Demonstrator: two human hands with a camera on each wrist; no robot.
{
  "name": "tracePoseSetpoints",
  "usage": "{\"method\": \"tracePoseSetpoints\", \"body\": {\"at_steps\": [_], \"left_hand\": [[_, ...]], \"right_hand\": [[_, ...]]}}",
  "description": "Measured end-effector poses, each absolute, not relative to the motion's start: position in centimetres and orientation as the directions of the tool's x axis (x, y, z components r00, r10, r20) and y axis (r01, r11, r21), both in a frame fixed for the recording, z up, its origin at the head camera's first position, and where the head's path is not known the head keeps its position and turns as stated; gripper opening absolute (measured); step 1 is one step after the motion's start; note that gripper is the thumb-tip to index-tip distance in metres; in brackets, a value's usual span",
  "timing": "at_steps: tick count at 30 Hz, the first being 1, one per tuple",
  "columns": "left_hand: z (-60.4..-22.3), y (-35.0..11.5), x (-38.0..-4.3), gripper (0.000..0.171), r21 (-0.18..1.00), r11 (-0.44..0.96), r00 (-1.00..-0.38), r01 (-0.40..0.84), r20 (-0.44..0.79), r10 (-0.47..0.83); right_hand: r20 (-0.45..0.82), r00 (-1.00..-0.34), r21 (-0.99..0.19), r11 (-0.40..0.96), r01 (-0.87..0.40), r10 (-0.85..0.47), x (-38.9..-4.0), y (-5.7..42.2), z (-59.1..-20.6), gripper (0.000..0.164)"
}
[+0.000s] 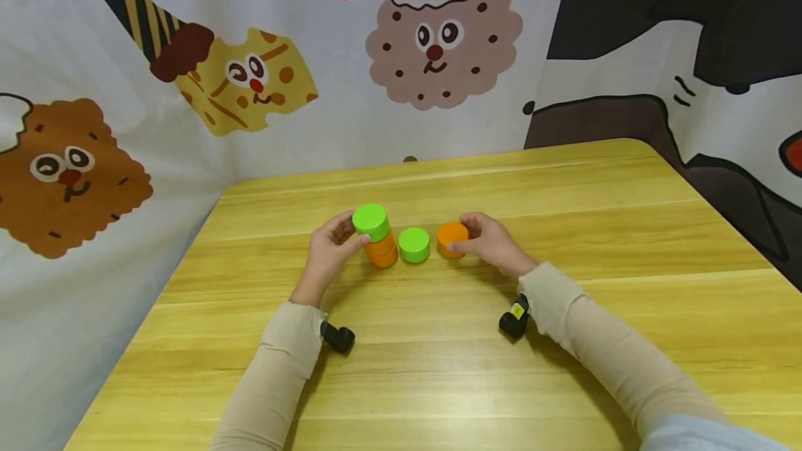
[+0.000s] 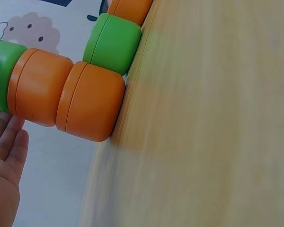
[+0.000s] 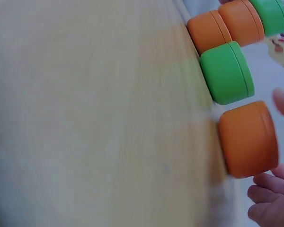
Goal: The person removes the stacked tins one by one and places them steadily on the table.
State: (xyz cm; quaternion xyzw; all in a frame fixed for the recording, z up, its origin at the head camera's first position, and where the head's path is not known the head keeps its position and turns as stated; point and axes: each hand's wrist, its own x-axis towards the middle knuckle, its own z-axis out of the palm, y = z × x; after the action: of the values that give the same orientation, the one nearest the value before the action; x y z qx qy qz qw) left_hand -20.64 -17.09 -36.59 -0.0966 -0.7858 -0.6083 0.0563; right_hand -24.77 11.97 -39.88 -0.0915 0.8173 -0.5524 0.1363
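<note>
My left hand (image 1: 328,246) holds the upper green round jar (image 1: 371,222), its thumb on the side. This jar tops a stack whose lower two are orange round jars (image 2: 91,101), each with a seam near the top. Beside the stack, a second green jar (image 1: 414,245) stands on the table. To its right is a third orange jar (image 3: 248,139), upright on the table. My right hand (image 1: 491,242) is around its upper part, thumb and fingers spread at either side. In the right wrist view a gap shows between thumb and jar.
The wooden table (image 1: 438,367) extends around the jars, its back edge meeting a white curtain (image 1: 338,89) with cartoon prints. Black wrist cameras sit under the left cuff (image 1: 294,333) and right cuff (image 1: 551,298), close over the tabletop.
</note>
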Motion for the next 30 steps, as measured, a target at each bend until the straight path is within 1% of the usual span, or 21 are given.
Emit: {"method": "tracePoseSetpoints", "body": {"at_steps": [2,4,10,15,20,25,30], "left_hand": [[-36.5,-17.1,-20.6,0.048,0.941,0.248,-0.973,0.230,0.215,0.085],[-36.8,-17.3,-20.8,0.049,0.940,0.242,-0.970,0.241,0.226,0.088],[-38.8,-18.2,-21.8,0.053,0.946,0.212,-0.969,0.245,0.230,0.092],[-39.3,-18.2,-21.7,0.056,0.941,0.244,-0.971,0.236,0.218,0.099],[-39.4,-18.1,-21.4,0.058,0.934,0.281,-0.974,0.220,0.193,0.120],[-39.2,-18.1,-21.4,0.059,0.922,0.326,-0.975,0.208,0.170,0.142],[-38.9,-18.0,-21.5,0.060,0.895,0.407,-0.979,0.185,0.130,0.158]], "right_hand": [[-0.082,-0.949,-0.920,0.389,-0.045,-0.304,-24.8,11.6,-39.3,0.075],[-0.037,-0.949,-0.911,0.400,-0.097,-0.314,-24.8,11.0,-38.5,0.077],[0.054,-0.929,-0.894,0.397,-0.208,-0.365,-25.0,8.8,-36.1,0.072],[0.106,-0.907,-0.866,0.410,-0.286,-0.408,-25.2,6.7,-34.8,0.070],[0.091,-0.864,-0.863,0.393,-0.317,-0.495,-25.3,5.2,-33.7,0.070],[0.053,-0.822,-0.815,0.452,-0.364,-0.567,-25.6,4.1,-33.1,0.074],[0.031,-0.798,-0.769,0.495,-0.403,-0.601,-25.9,3.1,-32.7,0.072]]}}
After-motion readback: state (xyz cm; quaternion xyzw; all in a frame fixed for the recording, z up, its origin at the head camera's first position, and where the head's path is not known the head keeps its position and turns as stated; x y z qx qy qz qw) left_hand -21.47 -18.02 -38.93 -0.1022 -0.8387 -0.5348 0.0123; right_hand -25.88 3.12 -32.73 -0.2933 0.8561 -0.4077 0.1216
